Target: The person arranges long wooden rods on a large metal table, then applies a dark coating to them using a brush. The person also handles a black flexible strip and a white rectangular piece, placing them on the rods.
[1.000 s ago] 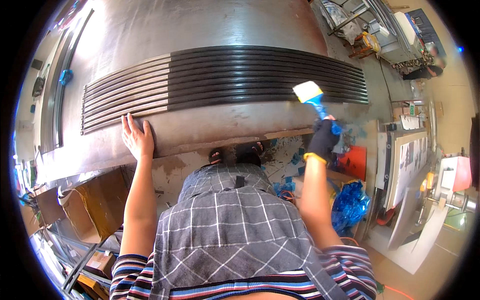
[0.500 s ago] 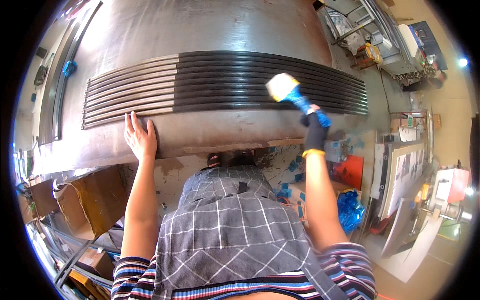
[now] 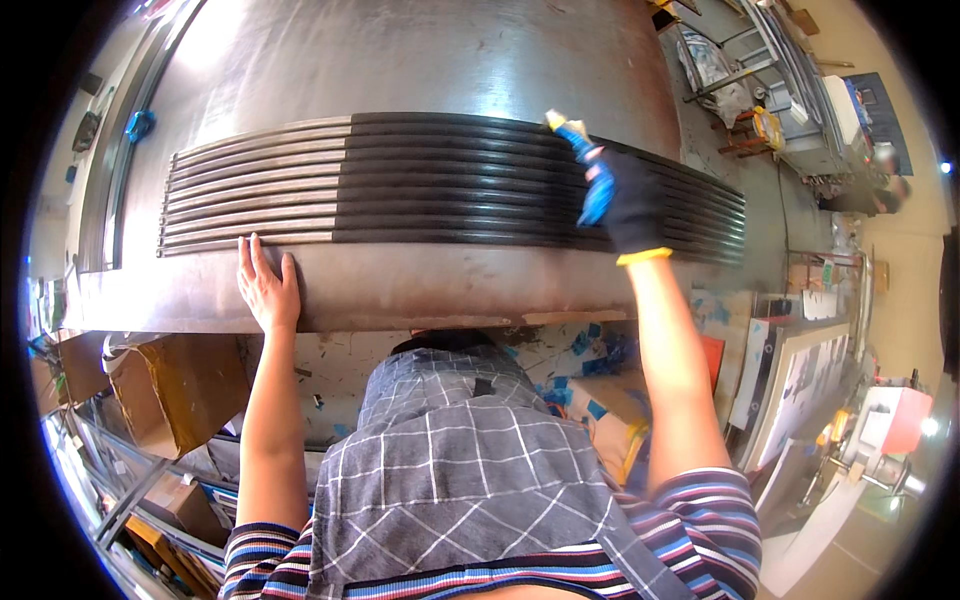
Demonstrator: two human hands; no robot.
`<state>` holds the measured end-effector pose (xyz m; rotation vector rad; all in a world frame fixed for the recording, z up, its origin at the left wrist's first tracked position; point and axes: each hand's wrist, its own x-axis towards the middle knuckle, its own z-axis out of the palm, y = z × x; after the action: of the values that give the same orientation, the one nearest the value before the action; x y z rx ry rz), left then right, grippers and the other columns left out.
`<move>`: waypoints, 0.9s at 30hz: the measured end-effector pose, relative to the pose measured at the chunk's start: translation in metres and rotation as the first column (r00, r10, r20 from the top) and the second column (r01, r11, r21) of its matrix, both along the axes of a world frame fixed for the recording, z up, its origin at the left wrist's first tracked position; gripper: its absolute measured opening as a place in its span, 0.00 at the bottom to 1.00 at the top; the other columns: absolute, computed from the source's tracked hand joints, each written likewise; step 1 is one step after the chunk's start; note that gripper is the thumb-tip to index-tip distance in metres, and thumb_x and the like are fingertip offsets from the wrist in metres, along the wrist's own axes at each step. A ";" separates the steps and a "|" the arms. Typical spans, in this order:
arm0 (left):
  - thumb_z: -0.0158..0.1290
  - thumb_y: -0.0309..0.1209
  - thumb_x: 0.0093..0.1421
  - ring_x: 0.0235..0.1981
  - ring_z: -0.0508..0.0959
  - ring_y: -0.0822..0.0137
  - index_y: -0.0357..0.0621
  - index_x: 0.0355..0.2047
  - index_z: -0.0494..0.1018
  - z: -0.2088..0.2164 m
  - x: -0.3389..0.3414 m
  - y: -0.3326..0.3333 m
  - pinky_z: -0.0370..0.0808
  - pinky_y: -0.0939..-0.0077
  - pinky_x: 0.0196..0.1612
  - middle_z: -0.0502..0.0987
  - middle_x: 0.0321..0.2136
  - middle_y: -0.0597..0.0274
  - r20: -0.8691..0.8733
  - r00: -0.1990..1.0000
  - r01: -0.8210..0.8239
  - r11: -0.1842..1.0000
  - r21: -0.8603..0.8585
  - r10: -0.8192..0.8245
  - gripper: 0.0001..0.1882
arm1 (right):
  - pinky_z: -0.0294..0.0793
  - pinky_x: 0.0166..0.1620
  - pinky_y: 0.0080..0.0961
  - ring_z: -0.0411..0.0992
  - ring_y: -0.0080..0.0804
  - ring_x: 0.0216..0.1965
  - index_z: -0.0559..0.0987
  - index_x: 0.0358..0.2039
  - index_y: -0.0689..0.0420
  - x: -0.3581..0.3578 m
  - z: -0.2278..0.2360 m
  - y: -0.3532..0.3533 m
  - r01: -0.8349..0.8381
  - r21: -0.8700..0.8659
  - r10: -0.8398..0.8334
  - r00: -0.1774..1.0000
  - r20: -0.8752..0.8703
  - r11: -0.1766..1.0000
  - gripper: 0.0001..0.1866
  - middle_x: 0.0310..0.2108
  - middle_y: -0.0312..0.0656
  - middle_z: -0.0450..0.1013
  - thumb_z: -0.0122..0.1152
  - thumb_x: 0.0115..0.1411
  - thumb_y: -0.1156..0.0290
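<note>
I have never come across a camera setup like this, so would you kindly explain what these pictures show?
There is no machine at work here: these are a person's own hands. Every picture comes from one wide fisheye camera worn on the head, looking down, which is why straight edges bend. The checked apron at the bottom is the wearer's. On the metal-topped table lies a row of long rods, pale at the left end and black along the rest. The bare left hand rests by their near edge. The right hand, in a dark glove, grips a blue-handled brush over the row; whether its bristles touch is unclear.
</note>
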<state>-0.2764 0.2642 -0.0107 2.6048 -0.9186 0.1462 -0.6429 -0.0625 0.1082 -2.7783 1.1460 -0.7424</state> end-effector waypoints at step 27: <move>0.54 0.41 0.59 0.65 0.55 0.50 0.46 0.64 0.58 0.000 -0.002 0.014 0.51 0.53 0.66 0.54 0.66 0.51 -0.088 0.995 0.052 0.998 -0.043 -0.055 0.34 | 0.73 0.36 0.35 0.74 0.41 0.31 0.78 0.36 0.53 0.075 0.043 0.093 -0.430 0.127 0.395 0.889 0.232 0.894 0.07 0.29 0.42 0.75 0.58 0.56 0.70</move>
<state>-0.2779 0.2785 -0.0109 2.5254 -0.9434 0.0341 -0.5676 0.0303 0.1512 -2.5903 0.5222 -0.8005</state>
